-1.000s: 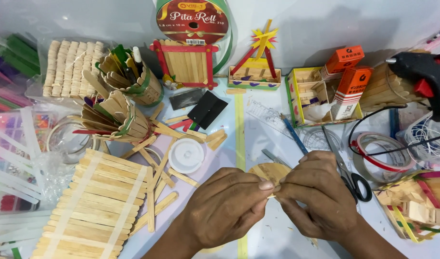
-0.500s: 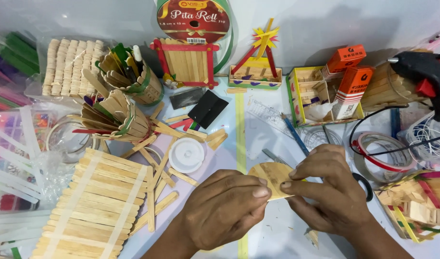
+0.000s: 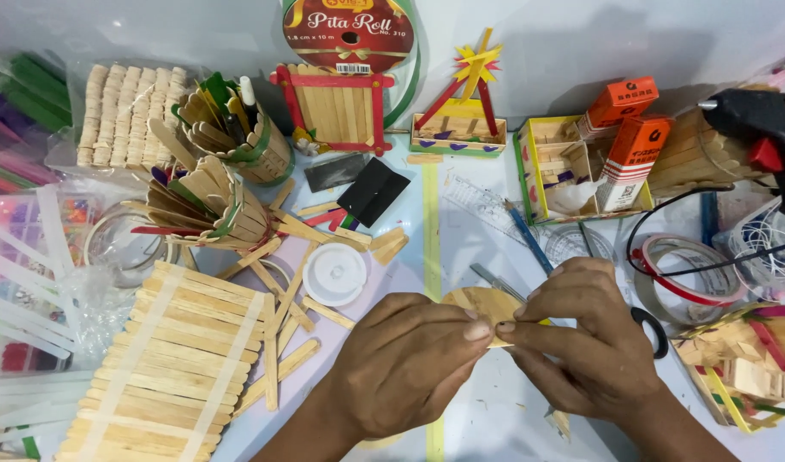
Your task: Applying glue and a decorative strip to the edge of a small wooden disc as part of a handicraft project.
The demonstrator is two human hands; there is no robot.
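Observation:
My left hand and my right hand meet at the lower middle of the table, both pinching a small round wooden disc. The thumb and forefinger tips of both hands touch at the disc's near edge. Most of the disc is hidden behind my fingers. A thin grey-blue stick pokes out just behind the disc. Black scissor handles show at the right of my right hand.
A flat mat of taped ice-cream sticks lies at lower left, loose sticks and a white round lid beside it. Stick-built cups, a ribbon roll, small boxes, tape rolls and a black glue gun crowd the back and right.
The disc has tipped up from between my fingers and is now held more upright; my right hand has shifted slightly right and its fingers have regripped the disc's edge.

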